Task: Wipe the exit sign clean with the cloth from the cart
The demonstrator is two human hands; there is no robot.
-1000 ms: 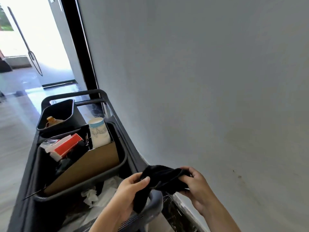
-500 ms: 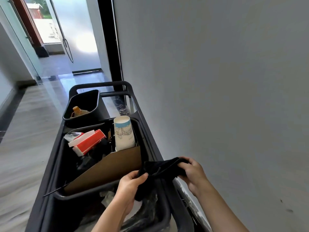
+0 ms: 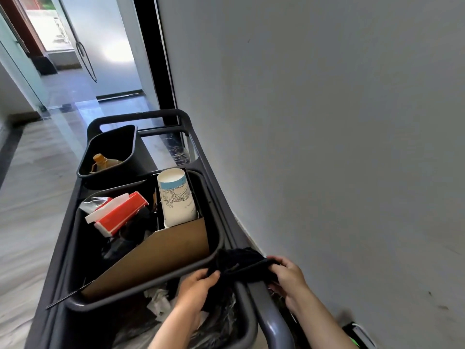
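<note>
A black cloth (image 3: 239, 267) is stretched between both hands over the near right rim of the dark grey cart (image 3: 219, 187). My left hand (image 3: 195, 289) pinches its left end and my right hand (image 3: 286, 275) grips its right end. At the bottom right, low on the wall by the floor, part of a dark box with a green glow (image 3: 357, 336) shows; it may be the exit sign, mostly cut off by the frame edge.
The cart stands along a grey wall (image 3: 327, 122). Its big bin (image 3: 216, 222) holds a paper cup (image 3: 176, 197), a red-and-white box (image 3: 118, 212) and brown cardboard (image 3: 161, 253). A smaller bin (image 3: 110, 149) holds an orange bottle. Glass doors (image 3: 83, 46) lie ahead down the corridor.
The view has swung so the cart sits more central and the green-lit box has come into sight at bottom right. Both hands kept hold of the cloth, now spread a little wider.
</note>
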